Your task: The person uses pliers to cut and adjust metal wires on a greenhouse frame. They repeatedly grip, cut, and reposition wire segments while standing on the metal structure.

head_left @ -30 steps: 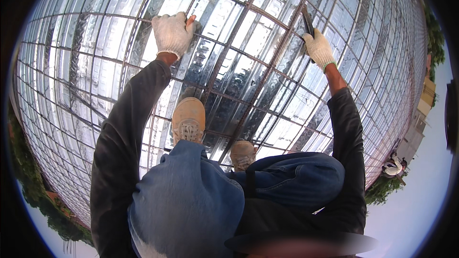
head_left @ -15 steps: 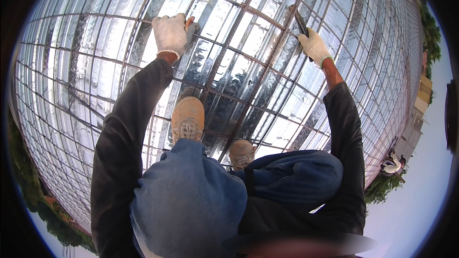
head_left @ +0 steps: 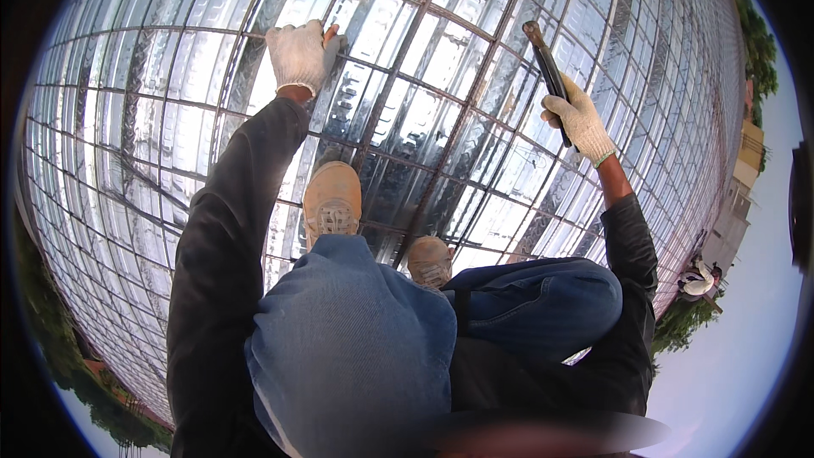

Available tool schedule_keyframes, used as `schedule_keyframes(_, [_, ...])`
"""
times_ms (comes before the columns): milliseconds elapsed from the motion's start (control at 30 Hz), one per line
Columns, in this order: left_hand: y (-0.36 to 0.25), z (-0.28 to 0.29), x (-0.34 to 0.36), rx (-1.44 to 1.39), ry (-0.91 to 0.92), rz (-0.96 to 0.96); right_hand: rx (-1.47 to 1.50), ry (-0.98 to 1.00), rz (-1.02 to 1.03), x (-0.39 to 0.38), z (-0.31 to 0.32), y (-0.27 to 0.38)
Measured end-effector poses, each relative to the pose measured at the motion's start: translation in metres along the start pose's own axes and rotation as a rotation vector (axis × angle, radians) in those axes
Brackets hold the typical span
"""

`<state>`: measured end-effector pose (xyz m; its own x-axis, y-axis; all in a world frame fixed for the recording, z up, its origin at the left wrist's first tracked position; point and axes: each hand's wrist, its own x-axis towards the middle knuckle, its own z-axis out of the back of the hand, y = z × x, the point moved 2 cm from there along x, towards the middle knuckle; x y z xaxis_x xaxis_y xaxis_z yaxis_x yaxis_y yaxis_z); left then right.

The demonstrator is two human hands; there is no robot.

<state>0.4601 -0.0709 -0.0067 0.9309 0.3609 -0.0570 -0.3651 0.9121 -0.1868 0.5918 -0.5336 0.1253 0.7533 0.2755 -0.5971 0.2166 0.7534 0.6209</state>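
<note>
My left hand (head_left: 297,58), in a whitish knit glove, is closed low over the steel bar mesh (head_left: 394,75). A bare fingertip shows at its right side. Whatever the fingers grip is hidden beneath them. To the right, my right hand (head_left: 580,117), gloved in cream knit, is wrapped round the dark handles of what look like pincers (head_left: 549,68). Their rusty, blunt head points away from me, above the bars. Shiny ribbed metal decking (head_left: 441,44) lies under the mesh.
My two tan boots, left (head_left: 332,195) and right (head_left: 430,261), stand on the mesh below my hands. Another person (head_left: 699,280) in light clothing is at the far right edge, near trees (head_left: 682,322) and pale buildings (head_left: 746,157).
My right hand has drawn back toward me and to the right, lifting the pincers' head off the bars into plain view. My left hand stays almost in place.
</note>
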Motion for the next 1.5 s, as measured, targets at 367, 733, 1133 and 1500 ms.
schedule_keyframes(367, [0.006, 0.000, -0.007, -0.144, -0.097, -0.031, 0.471, 0.161, 0.045, -0.067, -0.004, 0.086])
schedule_keyframes(733, [0.013, -0.018, -0.002, -0.059, -0.183, -0.080, 0.044, 0.170, -0.032, -0.063, -0.029, 0.040])
schedule_keyframes(1133, [0.016, -0.019, -0.008, -0.097, -0.225, -0.128, -0.587, 0.218, -0.281, -0.066, -0.033, 0.056])
schedule_keyframes(1500, [0.017, -0.024, -0.005, -0.074, -0.187, -0.104, -1.535, 0.165, 0.219, -0.064, -0.038, 0.056])
